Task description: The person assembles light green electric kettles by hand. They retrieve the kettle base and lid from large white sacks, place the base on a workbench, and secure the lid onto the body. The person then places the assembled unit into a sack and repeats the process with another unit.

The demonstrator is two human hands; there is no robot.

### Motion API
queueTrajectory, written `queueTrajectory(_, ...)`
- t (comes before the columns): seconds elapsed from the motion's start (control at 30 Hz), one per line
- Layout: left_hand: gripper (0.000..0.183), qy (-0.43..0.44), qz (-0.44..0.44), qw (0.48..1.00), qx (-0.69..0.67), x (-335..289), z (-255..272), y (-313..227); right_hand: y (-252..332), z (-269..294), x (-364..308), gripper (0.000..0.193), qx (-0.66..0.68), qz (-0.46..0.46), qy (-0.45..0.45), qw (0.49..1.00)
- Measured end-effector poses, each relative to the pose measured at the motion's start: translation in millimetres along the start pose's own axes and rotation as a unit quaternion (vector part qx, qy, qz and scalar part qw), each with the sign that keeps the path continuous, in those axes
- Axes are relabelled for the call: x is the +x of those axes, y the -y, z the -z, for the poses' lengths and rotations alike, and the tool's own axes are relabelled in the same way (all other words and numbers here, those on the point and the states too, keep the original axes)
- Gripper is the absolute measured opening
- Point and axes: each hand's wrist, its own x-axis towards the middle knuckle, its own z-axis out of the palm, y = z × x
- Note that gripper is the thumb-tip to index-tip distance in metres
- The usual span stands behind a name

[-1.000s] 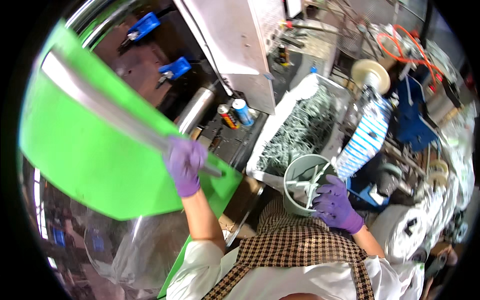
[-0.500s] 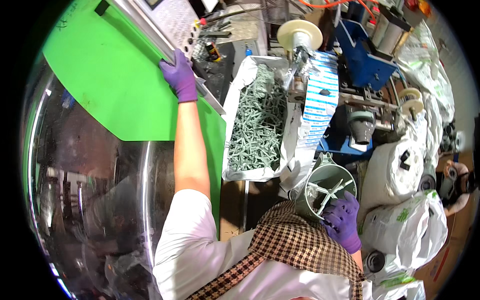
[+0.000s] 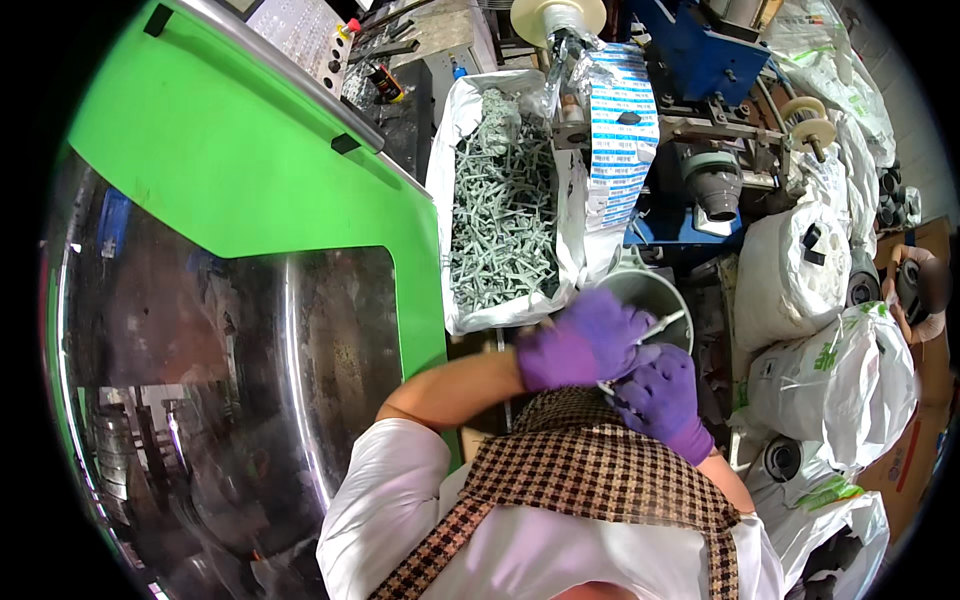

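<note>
Both hands wear purple gloves and meet in front of my chest, over a grey plastic bucket (image 3: 645, 290). My left hand (image 3: 580, 340) lies across the bucket's near rim, blurred, fingers curled. My right hand (image 3: 660, 395) sits just below it and grips a thin grey plastic piece (image 3: 662, 328) that sticks up toward the bucket. Whether the left hand also holds that piece is not clear. Beyond the hands stands a white-lined crate (image 3: 445, 190) filled with several grey plastic sprues (image 3: 505, 220).
A green machine door (image 3: 250, 170) with a clear curved window (image 3: 220, 400) fills the left. Blue machinery (image 3: 700, 60), a stack of printed packets (image 3: 618, 110) and a spool (image 3: 557, 15) stand at the back. White sacks (image 3: 830, 370) pile up on the right, with another person at the far right edge.
My left hand has let go of the green door's edge and come down to the bucket, joining the right hand. The view has turned toward the crate and bucket.
</note>
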Motion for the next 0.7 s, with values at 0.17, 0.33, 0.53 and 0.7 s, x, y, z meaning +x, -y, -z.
queueTrajectory(0.17,0.020,-0.004,-0.046,0.994,-0.102,-19,5,-25,-50,80,16,0.036,0.106,0.031,-0.027,0.993)
queueTrajectory(0.33,0.023,-0.145,-0.296,0.943,-0.050,24,9,-63,-179,58,28,0.039,0.148,0.023,0.094,0.984)
queueTrajectory(0.53,0.041,-0.258,-0.008,0.962,-0.091,-52,77,15,-298,81,-92,0.029,0.493,-0.424,-0.437,0.622)
queueTrajectory(0.7,0.069,-0.186,0.281,0.868,0.366,-46,-10,144,-289,121,-105,0.016,0.003,-0.342,-0.226,0.912)
